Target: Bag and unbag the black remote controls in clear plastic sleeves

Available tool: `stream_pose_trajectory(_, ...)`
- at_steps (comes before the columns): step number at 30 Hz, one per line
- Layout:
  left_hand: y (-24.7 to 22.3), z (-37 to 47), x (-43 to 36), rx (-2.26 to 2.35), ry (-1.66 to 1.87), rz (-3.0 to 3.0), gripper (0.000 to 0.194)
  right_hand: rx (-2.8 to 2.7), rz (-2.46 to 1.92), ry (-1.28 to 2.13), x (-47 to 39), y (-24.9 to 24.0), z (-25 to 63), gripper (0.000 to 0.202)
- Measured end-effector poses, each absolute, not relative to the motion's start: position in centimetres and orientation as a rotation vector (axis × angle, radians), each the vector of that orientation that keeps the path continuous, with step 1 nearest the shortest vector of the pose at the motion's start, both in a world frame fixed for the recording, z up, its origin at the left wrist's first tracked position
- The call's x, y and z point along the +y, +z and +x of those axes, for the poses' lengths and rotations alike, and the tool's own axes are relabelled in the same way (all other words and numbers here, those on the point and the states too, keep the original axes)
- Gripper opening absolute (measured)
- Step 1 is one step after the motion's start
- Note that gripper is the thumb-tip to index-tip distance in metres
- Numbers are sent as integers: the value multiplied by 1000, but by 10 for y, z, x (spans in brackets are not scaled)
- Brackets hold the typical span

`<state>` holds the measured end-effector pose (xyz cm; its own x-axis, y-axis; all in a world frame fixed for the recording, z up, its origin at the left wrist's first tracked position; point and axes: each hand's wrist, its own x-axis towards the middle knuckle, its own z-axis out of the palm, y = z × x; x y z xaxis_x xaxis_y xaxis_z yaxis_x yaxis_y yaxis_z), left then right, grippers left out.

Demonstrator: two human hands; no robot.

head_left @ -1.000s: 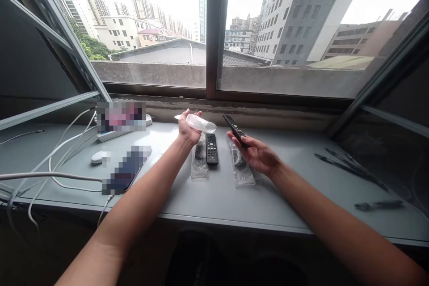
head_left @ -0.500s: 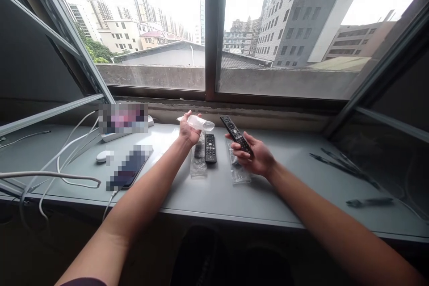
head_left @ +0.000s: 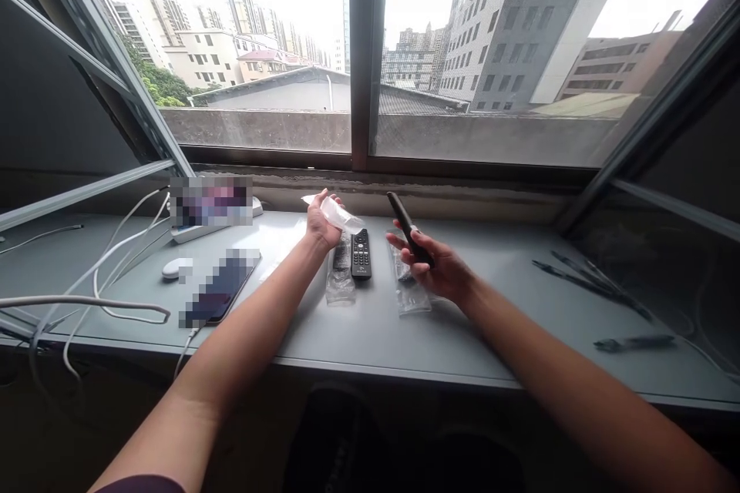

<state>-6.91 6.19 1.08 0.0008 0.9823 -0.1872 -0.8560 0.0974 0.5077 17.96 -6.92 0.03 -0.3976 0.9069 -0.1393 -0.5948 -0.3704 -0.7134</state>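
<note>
My left hand (head_left: pixel 322 223) is closed around a crumpled clear plastic sleeve (head_left: pixel 342 216), whose loose end sticks out to the right. In my right hand (head_left: pixel 436 262) is a black remote control (head_left: pixel 408 229), raised above the desk and turned edge-on, so its buttons hardly show. Another black remote control (head_left: pixel 361 256) lies face up on the desk just below the left hand's sleeve. Against its left side rests a remote in clear wrapping (head_left: pixel 341 269). A further clear plastic packet (head_left: pixel 412 299) lies under my right hand, partly hidden by it.
On the grey desk (head_left: pixel 358 339), a phone (head_left: pixel 231 293) with a cable lies left of my left arm. Beyond it are a white earbud case (head_left: pixel 176 269), a white power strip (head_left: pixel 254 206) and loose white cables (head_left: pixel 104 285). Black cables (head_left: pixel 595 289) lie at the right. A window frame (head_left: pixel 364 92) rises behind.
My right hand has rolled the remote from buttons facing up to edge-on. The plastic sleeve in my left hand has tilted, its right end dropping lower. The view has shifted slightly.
</note>
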Motion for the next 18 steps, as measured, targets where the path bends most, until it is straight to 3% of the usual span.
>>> stream_pose_trajectory(9, 12, -75, 66, 558, 1490, 264, 12, -610, -516, 2017, -65, 0, 181, 32)
stream_pose_trajectory(15, 12, -74, 65, 574, 1479, 258, 13, -756, -668, 1784, -63, -9, 175, 12)
stream_pose_trajectory(18, 12, -73, 64, 579, 1484, 282, 12, -965, -720, 1620, -61, -17, 173, 28)
